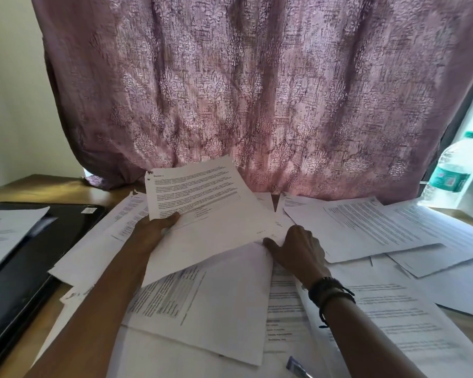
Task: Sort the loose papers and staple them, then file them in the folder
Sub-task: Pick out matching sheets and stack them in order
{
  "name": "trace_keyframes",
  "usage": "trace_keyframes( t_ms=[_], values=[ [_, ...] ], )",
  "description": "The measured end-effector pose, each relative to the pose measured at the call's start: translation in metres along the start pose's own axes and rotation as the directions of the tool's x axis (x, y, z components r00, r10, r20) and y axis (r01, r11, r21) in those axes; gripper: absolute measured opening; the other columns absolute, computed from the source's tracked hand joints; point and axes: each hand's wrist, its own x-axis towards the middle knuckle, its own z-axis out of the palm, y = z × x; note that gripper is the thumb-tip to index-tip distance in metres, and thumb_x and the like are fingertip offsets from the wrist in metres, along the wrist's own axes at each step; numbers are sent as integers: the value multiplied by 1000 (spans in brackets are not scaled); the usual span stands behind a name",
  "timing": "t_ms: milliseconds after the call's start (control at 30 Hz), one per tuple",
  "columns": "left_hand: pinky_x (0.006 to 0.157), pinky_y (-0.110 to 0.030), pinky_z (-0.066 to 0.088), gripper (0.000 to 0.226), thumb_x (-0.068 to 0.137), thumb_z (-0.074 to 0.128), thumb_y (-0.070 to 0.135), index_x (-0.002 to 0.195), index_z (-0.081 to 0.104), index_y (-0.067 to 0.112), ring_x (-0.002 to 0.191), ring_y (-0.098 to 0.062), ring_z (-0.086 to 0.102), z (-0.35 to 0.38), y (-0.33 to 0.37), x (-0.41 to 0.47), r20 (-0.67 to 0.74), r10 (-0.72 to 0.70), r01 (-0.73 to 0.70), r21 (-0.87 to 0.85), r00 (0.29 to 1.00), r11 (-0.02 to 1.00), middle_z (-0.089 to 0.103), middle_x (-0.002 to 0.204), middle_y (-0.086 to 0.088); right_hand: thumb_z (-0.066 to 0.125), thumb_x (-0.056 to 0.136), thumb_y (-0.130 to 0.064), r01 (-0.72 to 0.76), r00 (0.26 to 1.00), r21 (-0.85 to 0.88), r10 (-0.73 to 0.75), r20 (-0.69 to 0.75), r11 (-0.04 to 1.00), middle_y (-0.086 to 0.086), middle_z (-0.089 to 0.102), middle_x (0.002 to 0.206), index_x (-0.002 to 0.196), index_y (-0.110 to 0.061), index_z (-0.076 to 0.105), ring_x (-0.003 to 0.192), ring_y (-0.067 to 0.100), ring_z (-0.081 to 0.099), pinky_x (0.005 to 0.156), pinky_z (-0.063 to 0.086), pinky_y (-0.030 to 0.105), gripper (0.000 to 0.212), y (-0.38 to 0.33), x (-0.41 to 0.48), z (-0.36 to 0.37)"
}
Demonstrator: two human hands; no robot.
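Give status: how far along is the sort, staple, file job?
Early. Done: one sheet lies on the black folder; no staples visible. In hand: left hand grips a raised bundle of sheets, right hand rests at its lower corner. Left: loose papers cover the desk, unsorted, unstapled, unfiled.

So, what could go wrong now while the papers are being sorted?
1. The left hand holds the raised sheets only at one edge; they may slip and mix into the loose papers.
2. The water bottle stands close to papers; if it is tipped, it could wet them.
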Motion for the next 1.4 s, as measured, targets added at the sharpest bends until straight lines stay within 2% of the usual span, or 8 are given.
trace_keyframes(
  t_ms=[167,233,333,467,667,900,1133,1400],
  values=[
    [102,-40,45,57,64,81,42,116,68,22,106,-23,64,-25,7,1,5,-71,71,-204,997,976,65,123,-8,61,89,-50,-32,997,14,31,70,999,12,58,125,119,-8,51,115,34,56,82,43,34,53,-2,3,-2],
    [62,-20,56,11,79,74,24,89,76,20,63,-9,68,-28,13,-8,33,-74,81,-407,997,910,75,87,-5,63,88,-47,-51,995,49,47,85,998,11,58,127,128,-11,48,118,33,55,88,44,34,56,-2,4,-4],
    [35,-13,39,49,30,94,30,74,76,22,38,-1,50,-26,15,-11,97,-24,69,-501,995,863,65,68,3,64,88,-40,-74,993,110,63,97,991,9,59,128,130,-13,47,117,31,56,88,44,33,53,-2,6,-3],
    [37,-12,38,36,89,55,20,61,76,29,36,0,46,-27,6,-3,14,-55,55,-451,998,891,49,83,0,59,86,-29,-143,986,203,122,112,969,9,64,120,118,-13,57,104,32,60,78,44,31,36,1,12,1],
    [44,-20,51,9,78,69,26,82,73,19,38,-10,49,-17,12,-11,46,-77,88,-331,996,940,65,84,-12,56,95,-26,33,983,512,63,-170,858,11,66,104,100,-10,55,97,29,59,77,40,32,17,1,24,-16],
    [111,-50,34,56,76,75,37,127,59,22,123,-30,54,-6,18,-13,42,69,-63,-121,997,991,59,133,-11,47,94,1,282,757,694,291,-585,663,5,64,92,109,-18,59,78,17,57,68,46,28,27,20,27,-55],
    [96,-33,44,54,62,83,45,110,62,31,106,-12,61,2,22,-18,84,65,-53,-139,994,989,65,118,6,67,85,0,249,873,946,374,-313,209,4,56,128,139,-15,44,107,16,59,87,52,30,61,57,35,-66],
    [94,-34,43,20,90,58,21,108,59,29,102,-12,60,10,29,-25,76,98,-85,-156,992,984,64,114,4,67,83,5,292,864,943,378,-332,161,1,49,139,146,-19,37,116,14,52,84,47,17,73,61,35,-68]
  ],
)
